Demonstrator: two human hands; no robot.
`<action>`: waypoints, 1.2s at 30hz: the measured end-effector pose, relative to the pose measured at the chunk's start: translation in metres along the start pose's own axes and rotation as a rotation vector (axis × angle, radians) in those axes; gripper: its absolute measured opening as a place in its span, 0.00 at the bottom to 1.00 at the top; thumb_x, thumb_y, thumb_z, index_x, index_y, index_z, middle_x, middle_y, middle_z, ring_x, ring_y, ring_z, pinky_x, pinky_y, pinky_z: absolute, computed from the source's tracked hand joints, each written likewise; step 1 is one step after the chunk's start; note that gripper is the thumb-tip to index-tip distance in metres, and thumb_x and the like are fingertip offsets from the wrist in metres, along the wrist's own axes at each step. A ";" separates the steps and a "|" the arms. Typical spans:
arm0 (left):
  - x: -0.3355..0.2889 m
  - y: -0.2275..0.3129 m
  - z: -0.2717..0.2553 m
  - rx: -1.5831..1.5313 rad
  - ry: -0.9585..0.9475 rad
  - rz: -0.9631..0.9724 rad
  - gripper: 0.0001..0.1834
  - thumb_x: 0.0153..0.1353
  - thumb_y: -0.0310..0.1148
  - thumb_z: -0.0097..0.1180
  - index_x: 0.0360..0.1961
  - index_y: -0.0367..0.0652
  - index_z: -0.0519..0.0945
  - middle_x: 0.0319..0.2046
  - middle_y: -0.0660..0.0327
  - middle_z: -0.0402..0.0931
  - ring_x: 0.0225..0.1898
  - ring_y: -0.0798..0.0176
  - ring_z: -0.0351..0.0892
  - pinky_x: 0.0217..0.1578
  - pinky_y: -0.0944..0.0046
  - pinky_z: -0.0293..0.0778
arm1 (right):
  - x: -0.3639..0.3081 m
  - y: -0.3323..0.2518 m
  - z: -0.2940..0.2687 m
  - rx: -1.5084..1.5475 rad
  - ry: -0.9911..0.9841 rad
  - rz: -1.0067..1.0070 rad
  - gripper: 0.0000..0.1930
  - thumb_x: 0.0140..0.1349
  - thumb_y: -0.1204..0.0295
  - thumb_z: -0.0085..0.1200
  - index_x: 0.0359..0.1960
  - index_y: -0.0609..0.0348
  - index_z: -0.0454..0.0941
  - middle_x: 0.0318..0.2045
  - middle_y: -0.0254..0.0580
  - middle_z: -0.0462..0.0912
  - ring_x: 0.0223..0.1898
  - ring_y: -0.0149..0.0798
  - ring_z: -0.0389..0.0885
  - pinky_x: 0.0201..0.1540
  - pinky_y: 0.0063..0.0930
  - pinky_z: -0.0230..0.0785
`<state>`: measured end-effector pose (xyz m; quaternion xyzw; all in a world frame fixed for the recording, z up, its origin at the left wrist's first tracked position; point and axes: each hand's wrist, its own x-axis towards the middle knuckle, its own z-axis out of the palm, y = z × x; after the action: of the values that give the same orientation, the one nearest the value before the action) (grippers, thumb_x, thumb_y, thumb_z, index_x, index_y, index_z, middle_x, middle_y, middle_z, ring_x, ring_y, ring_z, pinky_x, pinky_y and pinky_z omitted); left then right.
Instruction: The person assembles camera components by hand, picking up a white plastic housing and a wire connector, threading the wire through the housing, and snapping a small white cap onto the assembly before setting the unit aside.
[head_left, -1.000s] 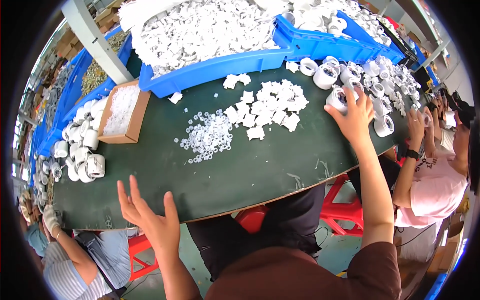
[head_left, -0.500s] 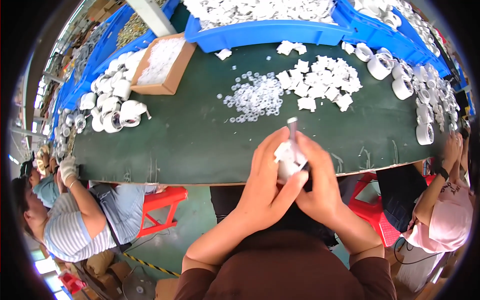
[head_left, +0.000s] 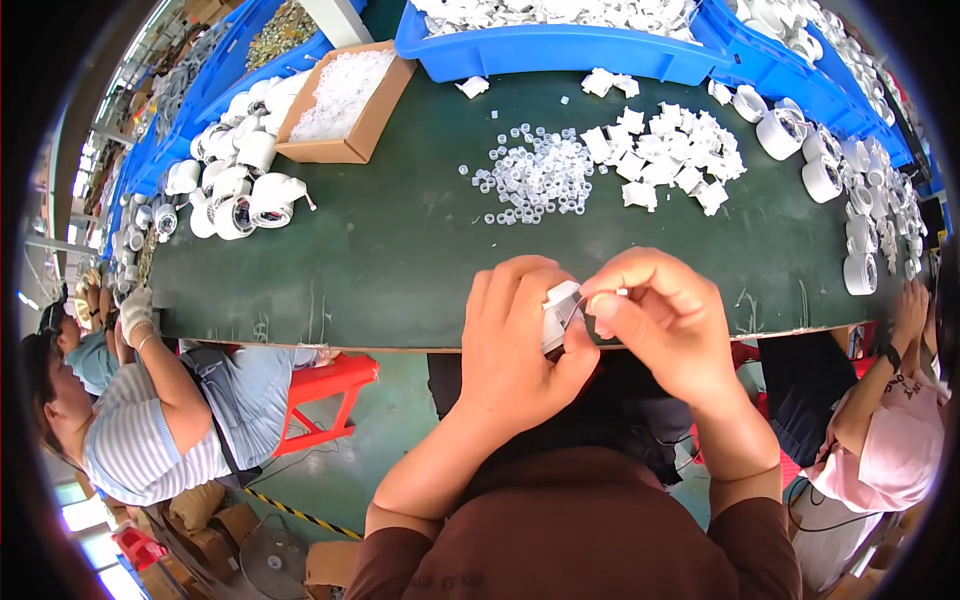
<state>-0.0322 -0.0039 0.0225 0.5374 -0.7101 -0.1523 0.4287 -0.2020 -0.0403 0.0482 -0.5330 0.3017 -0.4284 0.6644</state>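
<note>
My left hand is closed around a white plastic housing, just past the table's near edge. Its fingers cover most of the part. To the right of it, my right hand pinches a thin grey wire that runs from the housing. A small white end shows beside the pinching fingers. Farther back on the dark green table lie a heap of small clear plastic rings and a pile of white plastic pieces.
A blue bin of white parts stands at the back. Left are a cardboard box of small clear pieces and white round housings. More white housings line the right. Co-workers sit on both sides; a red stool is at left.
My right hand has come off the housing and moved right and up, now pinching the wire. The wire stood upright above both hands before. The view has shifted slightly.
</note>
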 end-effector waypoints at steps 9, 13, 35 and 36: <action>0.003 -0.004 -0.001 -0.090 0.084 -0.009 0.06 0.60 0.24 0.52 0.39 0.38 0.77 0.39 0.54 0.78 0.35 0.49 0.72 0.38 0.54 0.69 | -0.006 0.039 0.018 -0.231 0.215 -0.206 0.07 0.65 0.84 0.59 0.43 0.64 0.80 0.36 0.35 0.82 0.35 0.23 0.78 0.37 0.20 0.72; 0.003 -0.006 -0.003 -0.081 0.057 0.035 0.06 0.61 0.25 0.53 0.39 0.38 0.77 0.39 0.54 0.78 0.35 0.49 0.72 0.38 0.54 0.69 | -0.006 0.041 0.017 -0.255 0.224 -0.183 0.06 0.66 0.83 0.58 0.43 0.64 0.80 0.36 0.35 0.82 0.34 0.23 0.78 0.37 0.20 0.72; -0.007 -0.008 -0.012 -0.403 -0.020 -0.204 0.11 0.71 0.34 0.50 0.40 0.36 0.79 0.46 0.53 0.81 0.39 0.61 0.77 0.41 0.63 0.73 | 0.034 -0.002 -0.051 -0.664 0.086 -0.097 0.21 0.63 0.87 0.55 0.57 0.59 0.77 0.46 0.37 0.79 0.45 0.30 0.81 0.47 0.26 0.74; -0.008 -0.004 -0.012 -0.681 -0.067 -0.387 0.13 0.73 0.36 0.49 0.41 0.35 0.79 0.48 0.54 0.81 0.39 0.65 0.77 0.40 0.65 0.74 | 0.028 -0.001 -0.041 -0.658 0.079 -0.094 0.21 0.63 0.87 0.55 0.57 0.59 0.77 0.46 0.37 0.79 0.45 0.30 0.81 0.47 0.26 0.74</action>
<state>-0.0201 0.0048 0.0237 0.4831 -0.5180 -0.4749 0.5223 -0.2249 -0.0833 0.0405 -0.7151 0.4245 -0.3586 0.4241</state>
